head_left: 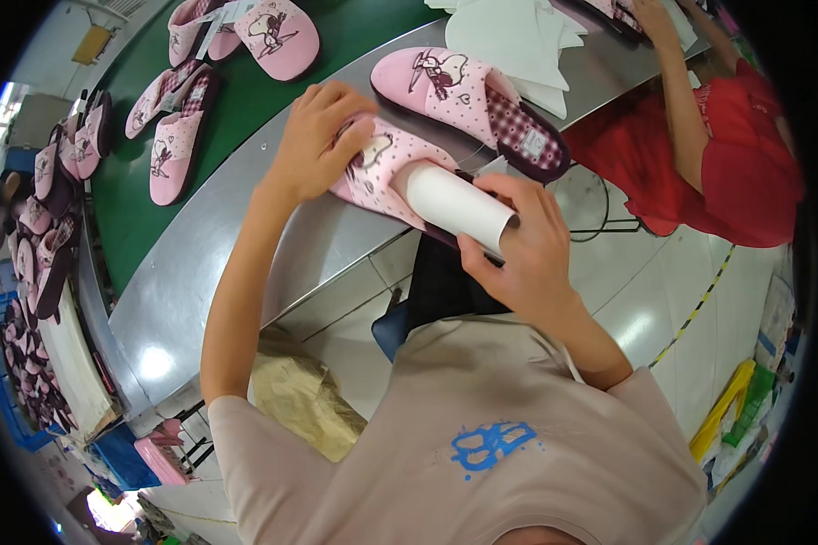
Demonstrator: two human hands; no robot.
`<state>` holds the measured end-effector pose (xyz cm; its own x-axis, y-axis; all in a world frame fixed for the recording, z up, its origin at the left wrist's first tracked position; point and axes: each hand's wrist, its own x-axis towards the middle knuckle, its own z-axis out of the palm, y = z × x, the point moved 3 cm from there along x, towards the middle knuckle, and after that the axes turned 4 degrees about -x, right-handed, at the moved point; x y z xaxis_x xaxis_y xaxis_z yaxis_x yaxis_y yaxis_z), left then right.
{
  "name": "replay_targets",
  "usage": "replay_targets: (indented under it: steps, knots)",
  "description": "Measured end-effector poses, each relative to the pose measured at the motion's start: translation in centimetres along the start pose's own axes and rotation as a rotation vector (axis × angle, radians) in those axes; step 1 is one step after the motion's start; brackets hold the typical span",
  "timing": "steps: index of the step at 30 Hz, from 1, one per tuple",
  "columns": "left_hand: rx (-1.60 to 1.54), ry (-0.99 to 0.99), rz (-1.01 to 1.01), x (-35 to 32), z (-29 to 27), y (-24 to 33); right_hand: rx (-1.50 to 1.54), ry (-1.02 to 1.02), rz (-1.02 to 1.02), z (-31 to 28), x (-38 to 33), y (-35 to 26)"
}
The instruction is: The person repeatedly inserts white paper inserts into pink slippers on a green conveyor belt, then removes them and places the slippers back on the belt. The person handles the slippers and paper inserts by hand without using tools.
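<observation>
A pink dotted slipper (395,177) with a dark sole lies at the metal table's near edge. My left hand (316,141) is closed over its toe, the fingers bent across the upper. A curled white sheet of stiff paper (454,204) has its far end inside the slipper's opening. My right hand (525,259) grips the near end of that sheet, thumb below and fingers above. Just beyond lies the matching slipper (450,95), sole down, its checked lining and a white label showing. A thin clear string and a tag run near both slippers.
White paper sheets (504,45) are stacked behind the slippers. More pink slippers (177,145) ride on the green belt (127,241) at the left. A co-worker in red (745,154) sits at the right, reaching onto the table. A blue crate (27,440) full of slippers stands far left.
</observation>
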<state>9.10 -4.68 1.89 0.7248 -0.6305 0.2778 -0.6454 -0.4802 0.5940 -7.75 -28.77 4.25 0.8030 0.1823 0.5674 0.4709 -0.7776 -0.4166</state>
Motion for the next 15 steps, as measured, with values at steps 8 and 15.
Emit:
replay_targets:
  steps: [8, 15]
  knots:
    - [0.055, 0.016, 0.135, -4.5, 0.1, 2.2, 0.124, -0.294, -0.193, 3.8, 4.8, 4.0]
    - [0.042, 0.12, 0.125, -4.5, 1.0, 2.5, -0.09, -0.4, -0.412, 5.9, 6.8, 2.5]
